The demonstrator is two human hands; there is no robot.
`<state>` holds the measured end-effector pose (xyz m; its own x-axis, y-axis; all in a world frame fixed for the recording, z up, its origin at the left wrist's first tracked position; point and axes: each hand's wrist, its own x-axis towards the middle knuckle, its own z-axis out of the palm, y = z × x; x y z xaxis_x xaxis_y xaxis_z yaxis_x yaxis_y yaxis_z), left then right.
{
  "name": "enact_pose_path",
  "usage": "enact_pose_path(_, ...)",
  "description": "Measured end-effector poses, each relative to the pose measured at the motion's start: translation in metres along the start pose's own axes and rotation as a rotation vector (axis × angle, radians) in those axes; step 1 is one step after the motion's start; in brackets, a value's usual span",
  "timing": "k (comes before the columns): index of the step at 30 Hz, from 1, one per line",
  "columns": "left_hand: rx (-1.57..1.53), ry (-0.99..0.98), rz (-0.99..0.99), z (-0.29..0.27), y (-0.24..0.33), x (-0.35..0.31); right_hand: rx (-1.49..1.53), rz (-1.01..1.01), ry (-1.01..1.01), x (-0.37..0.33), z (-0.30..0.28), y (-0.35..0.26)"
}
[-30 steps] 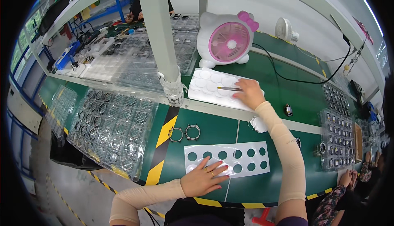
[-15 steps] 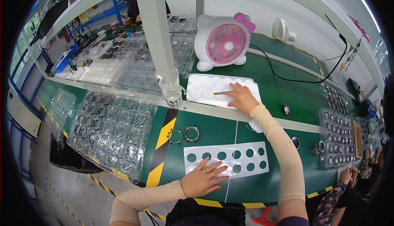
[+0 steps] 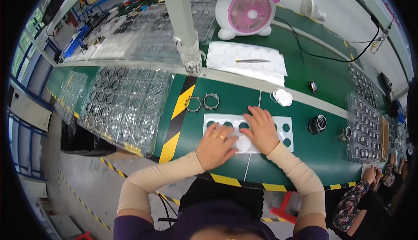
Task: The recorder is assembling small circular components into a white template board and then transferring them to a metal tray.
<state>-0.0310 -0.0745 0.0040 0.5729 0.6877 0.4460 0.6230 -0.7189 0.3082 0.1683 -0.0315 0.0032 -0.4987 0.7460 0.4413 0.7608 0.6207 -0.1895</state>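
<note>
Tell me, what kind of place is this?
Most likely a factory assembly bench. Clear trays of small metal rings cover the green worktop, whose edge bears yellow-black hazard tape, and both hands, left hand and right hand, work on a white perforated plate.

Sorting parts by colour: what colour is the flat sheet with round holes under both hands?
White sheet with round holes, head view.

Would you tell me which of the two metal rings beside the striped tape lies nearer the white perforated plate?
The right-hand ring, directly above the plate's corner; the left ring borders the tape.
</note>
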Motion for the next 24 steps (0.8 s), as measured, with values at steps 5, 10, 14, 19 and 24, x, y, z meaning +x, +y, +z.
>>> enact_pose_path(5,0.096,0.028,-0.101,-0.001,0.003,0.000,0.186,0.014,0.020,0.001,-0.004,0.008)
enact_pose_path(10,0.121,0.163,-0.168,-0.011,-0.003,0.011,0.286,0.007,0.016,-0.010,-0.005,0.017)
enact_pose_path(14,0.144,0.058,-0.087,-0.005,-0.003,0.024,0.277,0.004,0.064,-0.012,-0.013,0.014)
enact_pose_path(19,0.103,-0.158,-0.126,0.013,-0.006,0.030,0.187,-0.165,0.016,-0.024,-0.027,0.002)
enact_pose_path(24,-0.390,-0.268,-0.338,0.002,-0.011,0.050,0.198,-0.201,-0.048,-0.038,-0.025,0.003)
